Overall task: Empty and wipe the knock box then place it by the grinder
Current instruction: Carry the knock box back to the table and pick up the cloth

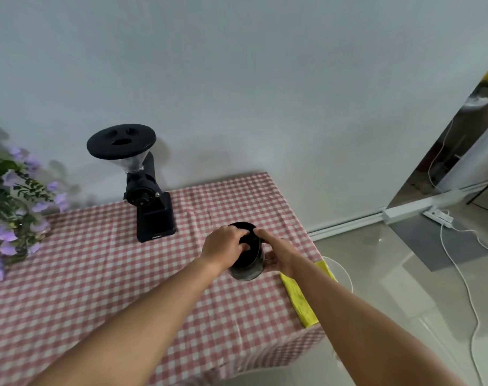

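The knock box (247,263) is a round black container with a metallic lower wall, standing on the checked tablecloth near the table's right edge. My left hand (225,247) grips its left rim, fingers reaching over the top into the opening. My right hand (276,253) holds its right side, forefinger on the rim and thumb low on the wall. The black grinder (151,201), with a wide hopper lid, stands at the back of the table, left of the knock box. A yellow cloth (300,298) lies along the table's right edge, partly under my right forearm.
The table carries a pink and white checked cloth (112,288). Purple flowers (11,213) crowd the left edge. To the right the table ends above a tiled floor with a white cable (465,285) and a power strip (440,217). A white wall stands behind.
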